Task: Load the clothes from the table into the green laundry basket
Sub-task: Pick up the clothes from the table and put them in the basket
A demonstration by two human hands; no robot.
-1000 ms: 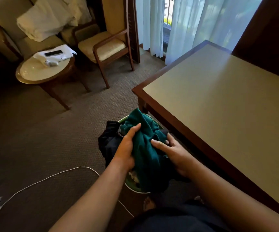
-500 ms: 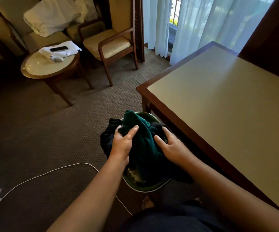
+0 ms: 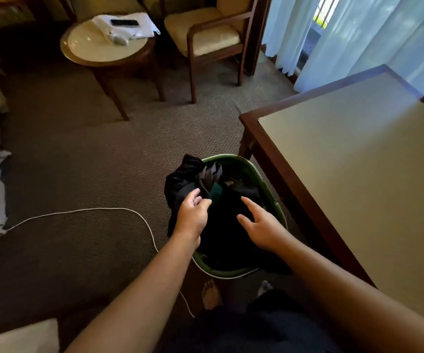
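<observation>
The teal garment [image 3: 216,195] that both my hands gripped half a second ago has sunk into the round green plastic laundry basket [image 3: 233,157]. Only a small patch of it shows, just beyond my left hand [image 3: 193,217], between the dark clothes.

The inside of the basket is very dark, so I cannot separate the pieces piled beneath my palms. Its near rim is partly covered by my forearms. A black garment [image 3: 180,184] hangs over the rim, running from beyond my left hand down under it. That hand's fingers are loosely curled at the cloth's edge, and I cannot tell whether they pinch it or merely brush it.

My right hand [image 3: 261,225] is spread, fingers straight and apart, holding nothing. It is over the dark pile, and I cannot make out whether it touches.

The pale-topped, dark wood-framed table [image 3: 358,174] stands just to the right of my right hand.
</observation>
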